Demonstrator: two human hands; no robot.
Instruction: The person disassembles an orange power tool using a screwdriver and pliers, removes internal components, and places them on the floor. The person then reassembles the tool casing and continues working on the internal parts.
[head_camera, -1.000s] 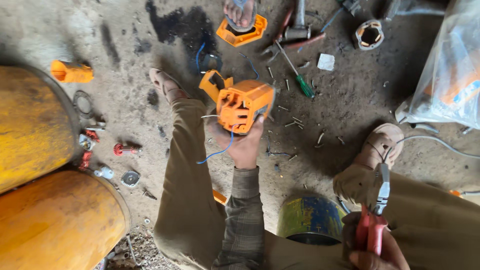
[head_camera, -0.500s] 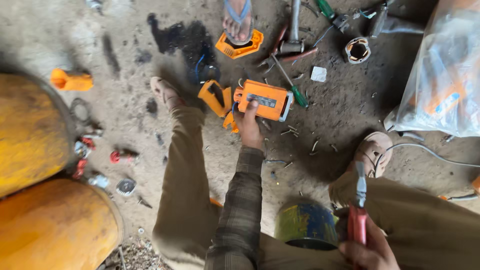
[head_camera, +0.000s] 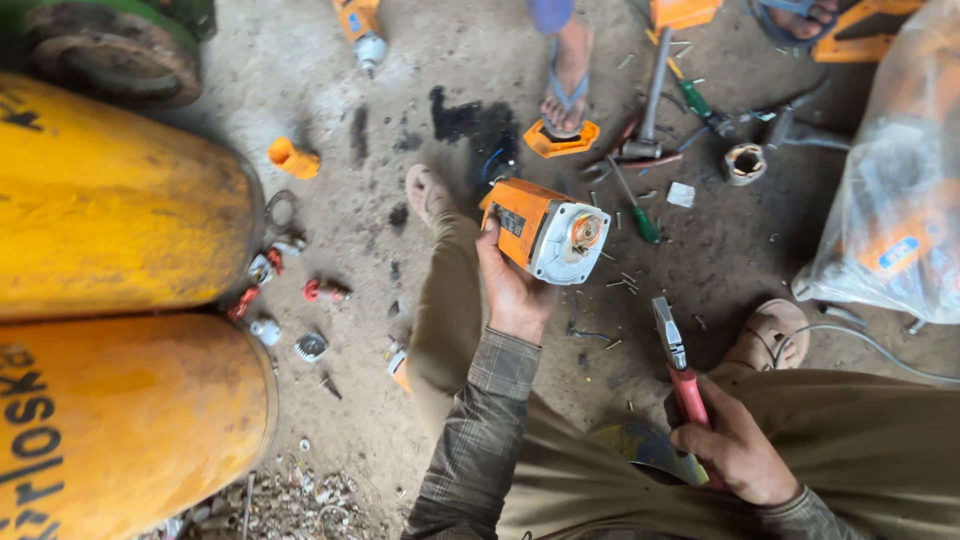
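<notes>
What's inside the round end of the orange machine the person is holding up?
The orange machine in the left hand shows a grey end plate with a small coppery round part in the middle. Anything deeper inside is hidden by the orange shell.

The floor (head_camera: 400, 90) is bare grey concrete, dusty, with a black stain (head_camera: 470, 120) near the top. Small screws and scraps lie scattered on it. Two big yellow drums (head_camera: 110, 200) fill the left side. A clear plastic bag (head_camera: 890, 190) stands at the right. Daylight is soft and even.
</notes>
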